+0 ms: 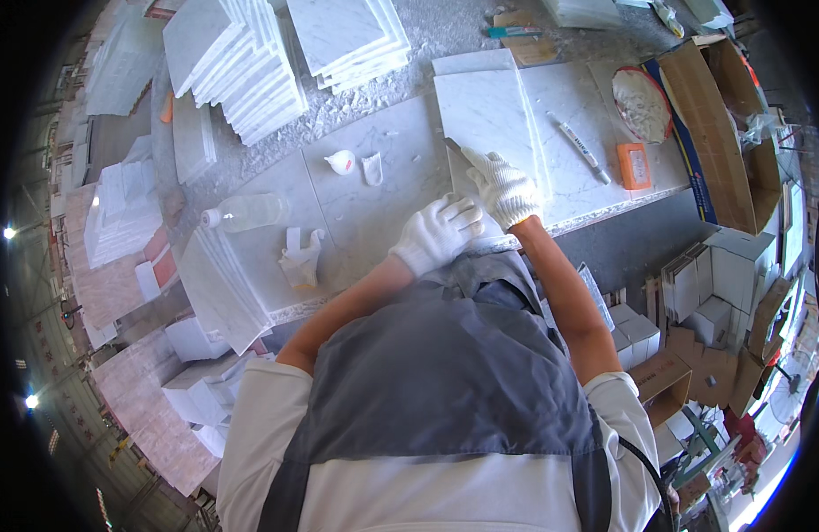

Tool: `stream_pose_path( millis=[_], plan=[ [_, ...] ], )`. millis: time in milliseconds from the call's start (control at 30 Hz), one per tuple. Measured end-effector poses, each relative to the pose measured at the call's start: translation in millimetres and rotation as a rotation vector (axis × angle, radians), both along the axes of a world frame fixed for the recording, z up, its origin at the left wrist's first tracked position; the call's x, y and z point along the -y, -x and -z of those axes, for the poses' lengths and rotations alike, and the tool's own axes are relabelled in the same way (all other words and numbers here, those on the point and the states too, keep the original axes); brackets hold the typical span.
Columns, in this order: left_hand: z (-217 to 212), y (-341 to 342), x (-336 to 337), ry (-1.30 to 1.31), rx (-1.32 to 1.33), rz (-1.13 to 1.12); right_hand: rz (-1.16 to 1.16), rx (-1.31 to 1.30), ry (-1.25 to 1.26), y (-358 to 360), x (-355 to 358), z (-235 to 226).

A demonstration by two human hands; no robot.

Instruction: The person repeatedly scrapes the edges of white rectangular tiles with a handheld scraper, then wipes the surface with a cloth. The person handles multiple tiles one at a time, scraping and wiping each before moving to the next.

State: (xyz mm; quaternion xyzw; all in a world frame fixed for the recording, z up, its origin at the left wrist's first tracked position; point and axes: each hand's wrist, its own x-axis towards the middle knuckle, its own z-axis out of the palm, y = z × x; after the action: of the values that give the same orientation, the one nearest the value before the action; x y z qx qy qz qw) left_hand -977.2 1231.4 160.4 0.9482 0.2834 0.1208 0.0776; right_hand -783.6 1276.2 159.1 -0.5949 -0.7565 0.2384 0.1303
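Observation:
Both my hands wear white knitted gloves and meet at the bench's near edge. My right hand (505, 191) is closed around a thin dark-tipped, blade-like tool (453, 144); its handle is hidden in the glove. The tip points far left, over a narrow strip of pale marble (463, 173). Just to the left, my left hand (440, 232) lies palm down with fingers stretched over the near end of that strip. Beyond my right hand lie stacked grey-veined marble tiles (485, 111). A white marker pen (583, 152) rests on the marble to the right.
Tile stacks stand at the back left (237, 66) and back middle (347, 35). On the bench lie a clear bottle (250, 213), a crumpled glove (300, 259), a small white container (340, 162) and an orange block (634, 167). A cardboard box (715, 133) stands right.

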Motion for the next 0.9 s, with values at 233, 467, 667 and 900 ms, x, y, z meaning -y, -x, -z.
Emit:
stream_pose_path(
  millis=[233, 467, 667, 900],
  plan=[
    [-12.5, -0.7, 0.2, 0.042, 0.068, -0.048, 0.010, -0.050, 0.080, 3.0, -6.1, -16.0],
    [-14.4, -1.2, -1.4, 0.027, 0.058, -0.040, -0.011, 0.000, 0.140, 8.8, -17.0, -34.9],
    [-20.1, -5.0, 4.7, 0.106, 0.057, -0.186, -0.076, -0.049, 0.062, 8.9, -21.7, -29.8],
    [-22.3, -7.4, 7.4, 0.205, 0.056, -0.271, -0.125, 0.035, 0.133, 5.7, -19.1, -23.6]
  ],
)
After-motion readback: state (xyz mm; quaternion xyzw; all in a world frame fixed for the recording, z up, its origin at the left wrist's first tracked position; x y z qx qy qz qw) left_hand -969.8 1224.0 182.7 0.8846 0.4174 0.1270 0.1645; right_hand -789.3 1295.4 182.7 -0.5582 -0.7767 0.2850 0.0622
